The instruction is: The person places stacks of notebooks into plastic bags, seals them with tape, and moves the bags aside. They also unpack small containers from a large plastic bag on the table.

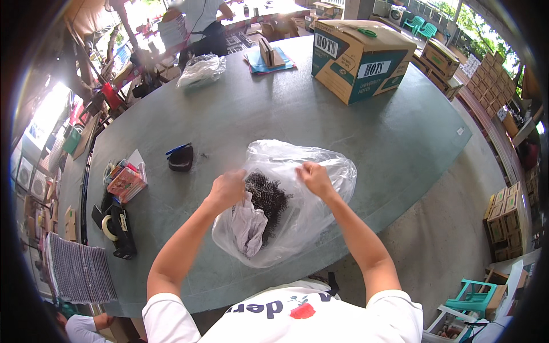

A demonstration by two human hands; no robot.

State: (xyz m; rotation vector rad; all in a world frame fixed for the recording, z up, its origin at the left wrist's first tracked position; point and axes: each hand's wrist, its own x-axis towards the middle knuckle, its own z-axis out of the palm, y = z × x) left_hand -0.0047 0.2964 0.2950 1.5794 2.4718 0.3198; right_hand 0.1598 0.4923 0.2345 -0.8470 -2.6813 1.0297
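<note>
A clear plastic bag [311, 220] lies spread on the grey-green table in front of me. Inside it is a heap of small black wire coils [270, 200], with a crumpled pale cloth [249, 224] beside them. My left hand [227, 187] is closed on the bag's edge, just above the cloth and the coils; its fingers are slightly blurred. On the other side, my right hand [314, 178] pinches the plastic. The bag's mouth is held apart between my two hands, and the coils show through it.
On the table [394, 154] stand a large cardboard box [366, 63], a black tape dispenser [121, 231], a dark round holder [181, 159] and a carton of small items [127, 183]. Another plastic bag [201, 70] lies far left. Notebooks [80, 268] are stacked lower left, near a seated person.
</note>
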